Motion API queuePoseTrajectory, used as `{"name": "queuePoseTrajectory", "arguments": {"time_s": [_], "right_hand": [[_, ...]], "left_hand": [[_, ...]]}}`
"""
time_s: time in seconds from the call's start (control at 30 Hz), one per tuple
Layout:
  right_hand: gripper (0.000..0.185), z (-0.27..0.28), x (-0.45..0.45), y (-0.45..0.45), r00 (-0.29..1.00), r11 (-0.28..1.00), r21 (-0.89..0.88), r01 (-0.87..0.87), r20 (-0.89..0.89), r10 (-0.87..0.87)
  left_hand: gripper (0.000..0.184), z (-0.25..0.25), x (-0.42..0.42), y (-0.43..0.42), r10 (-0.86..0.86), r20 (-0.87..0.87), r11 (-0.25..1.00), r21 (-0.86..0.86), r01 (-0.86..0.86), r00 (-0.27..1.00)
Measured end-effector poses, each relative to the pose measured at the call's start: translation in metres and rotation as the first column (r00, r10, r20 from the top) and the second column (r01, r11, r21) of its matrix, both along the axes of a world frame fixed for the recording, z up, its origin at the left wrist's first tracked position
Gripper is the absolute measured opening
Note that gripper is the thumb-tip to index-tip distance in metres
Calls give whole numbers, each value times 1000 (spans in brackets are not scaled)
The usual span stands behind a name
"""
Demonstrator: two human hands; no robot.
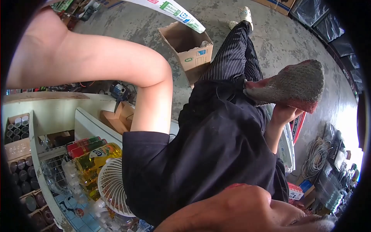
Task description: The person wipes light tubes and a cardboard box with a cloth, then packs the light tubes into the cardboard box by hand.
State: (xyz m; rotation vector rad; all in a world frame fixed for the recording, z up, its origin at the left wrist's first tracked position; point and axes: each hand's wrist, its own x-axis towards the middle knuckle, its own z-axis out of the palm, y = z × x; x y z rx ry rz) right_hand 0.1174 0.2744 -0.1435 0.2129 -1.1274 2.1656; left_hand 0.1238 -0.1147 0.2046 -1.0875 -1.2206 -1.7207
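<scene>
My right hand is closed on a worn grey and red cloth, which looks thick and rough. The cloth's wide end points to the right, and its narrow end lies against my black shirt. My left arm is bent at the elbow and reaches to the upper left, close to the camera. Only the blurred base of my left hand shows at the edge; its fingers are hidden. Part of a face fills the bottom of the view.
An open cardboard box stands on the concrete floor under a long white LED carton. At left are a white fan, yellow bottles and a shelf of cans. Coiled cable lies at right.
</scene>
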Motion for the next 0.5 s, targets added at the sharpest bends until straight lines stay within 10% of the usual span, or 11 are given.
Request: {"name": "queuePoseTrajectory", "arguments": {"time_s": [0.5], "right_hand": [[50,-6,7,1,995,998,-38,-60,79,62]], "left_hand": [[38,37,28,22,131,-117,988,-61,-139,984]]}}
